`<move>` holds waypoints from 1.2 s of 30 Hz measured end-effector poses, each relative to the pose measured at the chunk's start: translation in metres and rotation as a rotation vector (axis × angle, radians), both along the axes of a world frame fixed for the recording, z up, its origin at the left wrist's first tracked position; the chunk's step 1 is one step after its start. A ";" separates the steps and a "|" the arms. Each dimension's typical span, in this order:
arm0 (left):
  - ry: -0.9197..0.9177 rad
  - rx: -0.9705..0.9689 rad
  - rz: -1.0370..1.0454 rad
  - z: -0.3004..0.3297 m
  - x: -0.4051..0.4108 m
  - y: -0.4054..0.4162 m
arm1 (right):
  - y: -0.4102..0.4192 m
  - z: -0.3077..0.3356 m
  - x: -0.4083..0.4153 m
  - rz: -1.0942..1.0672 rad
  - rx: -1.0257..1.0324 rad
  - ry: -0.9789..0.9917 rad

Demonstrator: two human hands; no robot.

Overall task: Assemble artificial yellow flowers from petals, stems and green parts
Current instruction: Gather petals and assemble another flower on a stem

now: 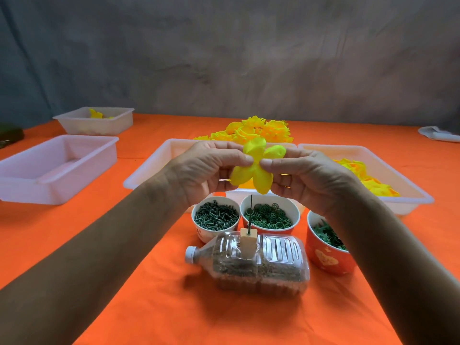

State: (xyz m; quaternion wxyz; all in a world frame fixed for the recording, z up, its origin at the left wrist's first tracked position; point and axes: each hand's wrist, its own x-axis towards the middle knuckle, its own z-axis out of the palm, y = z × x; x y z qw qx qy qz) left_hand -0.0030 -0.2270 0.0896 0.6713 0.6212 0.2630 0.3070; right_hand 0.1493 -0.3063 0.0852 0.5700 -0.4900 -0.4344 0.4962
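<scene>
You hold the yellow fabric petal piece (256, 168) at centre frame w/ both hands, raised above the thin dark upright pin (250, 215) set in a pale wooden block (248, 242). Judgement: it sits there so its centre can be lined up and pushed down over the pin.

Left hand (206, 170): thumb and forefinger pinch the petal's left side near its middle. Right hand (306, 175): fingers (273, 163) pinch the right side likewise. Petal lobes spread out above and below the two pinch points; the centre lies between your fingertips, not touching the pin.

The block rests on a clear plastic bottle (249, 265) lying on its side, filled w/ granular matter, probably ballast to steady the pin.

Three paper cups of green parts stand just behind the bottle: screw-like stems (215, 216), ring pieces (270, 216), leafy bits (328, 235), within easy reach.

White plastic tray (410, 195) at right holds loose yellow petals. Finished yellow flowers (258, 130) are piled upper centre on the orange-covered bench (149, 295).
</scene>
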 end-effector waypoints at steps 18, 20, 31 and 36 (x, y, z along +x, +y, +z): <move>0.131 -0.125 -0.047 -0.018 -0.003 0.004 | -0.001 -0.011 -0.006 0.012 -0.167 0.034; 0.132 -0.131 -0.044 -0.020 -0.003 0.005 | 0.001 -0.012 -0.008 -0.013 -0.185 0.056; 0.134 -0.200 -0.059 -0.033 -0.004 0.005 | 0.004 -0.022 -0.009 -0.029 -0.242 0.054; 0.140 -0.205 -0.066 -0.037 -0.005 0.004 | 0.004 -0.024 -0.008 0.002 -0.240 0.039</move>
